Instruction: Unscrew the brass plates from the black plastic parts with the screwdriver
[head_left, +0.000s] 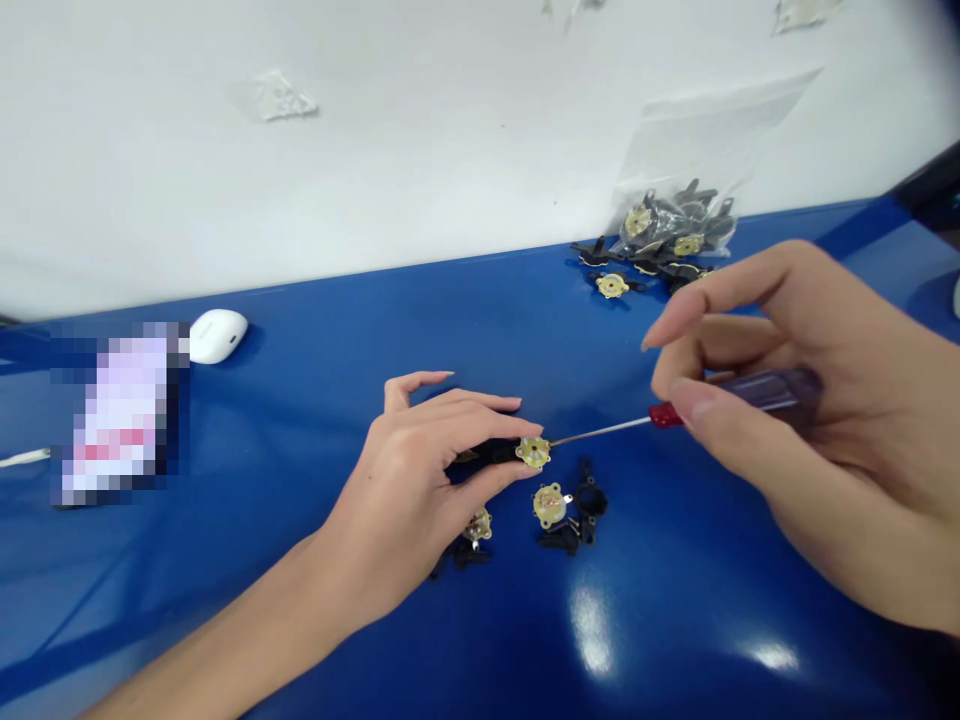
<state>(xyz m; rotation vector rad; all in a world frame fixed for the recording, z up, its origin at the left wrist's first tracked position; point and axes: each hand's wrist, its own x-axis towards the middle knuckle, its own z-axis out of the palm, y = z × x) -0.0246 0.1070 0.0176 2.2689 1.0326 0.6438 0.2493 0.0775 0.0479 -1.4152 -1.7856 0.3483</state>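
Right hand [847, 430] grips a screwdriver [780, 393], tip at the yellowish disc [533, 453] the left hand [412, 470] pinches.

Room over blue table [307, 400] between white case [218, 336] and left hand [420, 455], the screwdriver [663, 415] an obstacle beyond.

Left hand [424, 455]: thumb-and-finger grip on yellowish disc [533, 453].
Right hand [840, 425]: screwdriver [664, 415] in grip, tip at the disc's edge.
Blue table [337, 335]: second disc [549, 507] beside black pieces [580, 497], near left hand.
Back right: clear bag [675, 205] of parts [637, 220], more loose in front.
Left: white case [216, 336], just beside pixelated object [124, 415].
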